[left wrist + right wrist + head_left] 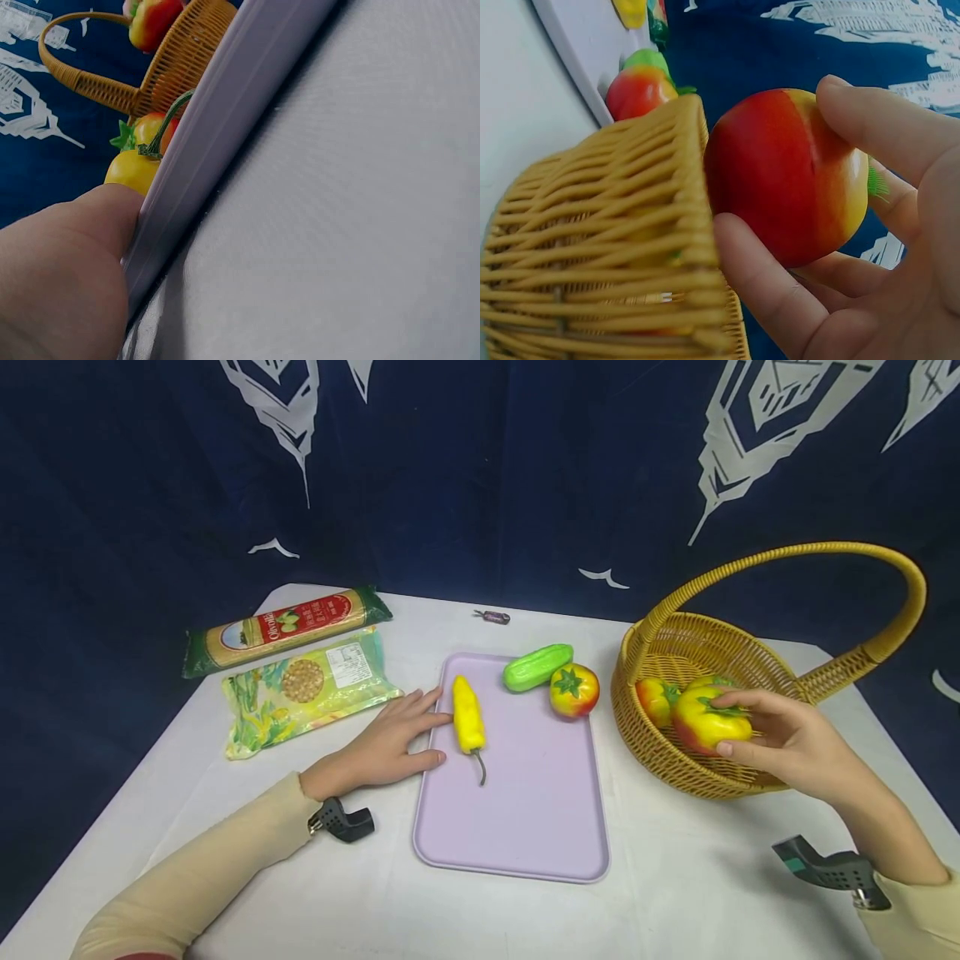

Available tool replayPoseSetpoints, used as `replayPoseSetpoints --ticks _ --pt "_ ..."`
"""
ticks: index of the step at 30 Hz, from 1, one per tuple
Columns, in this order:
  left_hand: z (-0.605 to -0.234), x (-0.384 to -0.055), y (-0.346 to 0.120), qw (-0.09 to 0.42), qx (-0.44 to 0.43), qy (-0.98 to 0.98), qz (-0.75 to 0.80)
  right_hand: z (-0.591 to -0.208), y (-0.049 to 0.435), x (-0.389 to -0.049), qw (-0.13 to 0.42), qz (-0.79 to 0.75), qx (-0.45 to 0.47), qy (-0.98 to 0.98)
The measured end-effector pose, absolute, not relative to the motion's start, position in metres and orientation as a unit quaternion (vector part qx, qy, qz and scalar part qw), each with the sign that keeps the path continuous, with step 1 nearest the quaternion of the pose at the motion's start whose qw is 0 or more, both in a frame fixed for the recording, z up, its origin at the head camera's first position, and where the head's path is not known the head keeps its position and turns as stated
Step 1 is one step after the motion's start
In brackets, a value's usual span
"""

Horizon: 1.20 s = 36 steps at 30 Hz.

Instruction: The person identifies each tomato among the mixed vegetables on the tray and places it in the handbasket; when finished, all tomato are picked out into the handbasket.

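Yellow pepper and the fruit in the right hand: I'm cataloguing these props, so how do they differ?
The yellow pepper is long and tapered; the fruit is round. The pepper is yellow with a thin curved stem, whereas the fruit mixes yellow and red under green leaves. The pepper lies on the tray; the right hand grips the fruit. Both show yellow.

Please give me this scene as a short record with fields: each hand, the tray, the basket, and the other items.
Left hand: at tray's left edge, near pepper
Right hand: holds tomato at basket's opening
Tray: yellow pepper at left; cucumber and another tomato at far right corner
Basket: more tomatoes inside
Left of tray: two packs
Beyond tray: small dark item
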<state>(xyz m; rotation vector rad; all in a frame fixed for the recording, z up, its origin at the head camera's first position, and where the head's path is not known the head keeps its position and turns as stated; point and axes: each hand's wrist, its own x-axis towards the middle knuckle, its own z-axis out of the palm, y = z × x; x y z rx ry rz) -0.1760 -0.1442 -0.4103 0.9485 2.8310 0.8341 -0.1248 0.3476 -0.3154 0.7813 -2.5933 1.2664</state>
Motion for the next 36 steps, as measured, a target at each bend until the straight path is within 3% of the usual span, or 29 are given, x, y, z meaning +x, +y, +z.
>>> replayPoseSetpoints --ticks 7,36 --pt "-0.41 -0.177 -0.144 0.026 0.303 0.915 0.265 -0.324 0.353 -0.129 0.081 0.412 0.255 -0.871" --pt "-0.412 -0.178 -0.144 0.027 0.303 0.914 0.268 -0.34 0.343 -0.157 0.014 0.34 0.228 -0.912"
